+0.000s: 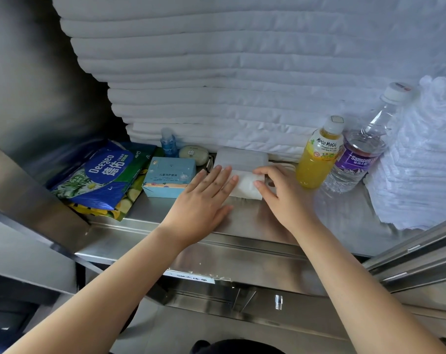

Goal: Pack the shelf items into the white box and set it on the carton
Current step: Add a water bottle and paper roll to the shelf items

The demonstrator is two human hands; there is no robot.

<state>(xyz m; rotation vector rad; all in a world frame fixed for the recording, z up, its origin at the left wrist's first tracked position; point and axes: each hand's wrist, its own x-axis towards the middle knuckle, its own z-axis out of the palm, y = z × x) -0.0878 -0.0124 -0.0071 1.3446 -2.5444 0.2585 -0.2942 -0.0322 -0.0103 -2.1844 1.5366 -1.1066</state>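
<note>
Linen (242, 72), folded white and quilted, is stacked high beyond both hands and forms the backdrop of the steel shelf (255, 221), whose brushed metal is smooth and reflective. Left of the left hand (204, 198) lie glossy wipe packs (99, 175), soft and crinkled, then a pale blue carton (169, 176), rigid and square-edged. Right of the right hand (284, 198) stand a clear water bottle (357, 159), tilted, and a yellow juice bottle (319, 159), upright. Directly ahead of the fingertips sits the white box (239, 159), translucent plastic, its long axis running left to right across both hands; a soft white packet (246, 185) lies just before it, between them. Both hands are spread flat, fingers extended, gripping nothing; the left rests partly on the packet, the right touches its other end. Judgement: either hand is equally near, so the lift suits two hands. Behind the carton, a small blue bottle (168, 143) and a greenish oval case (192, 152).
</note>
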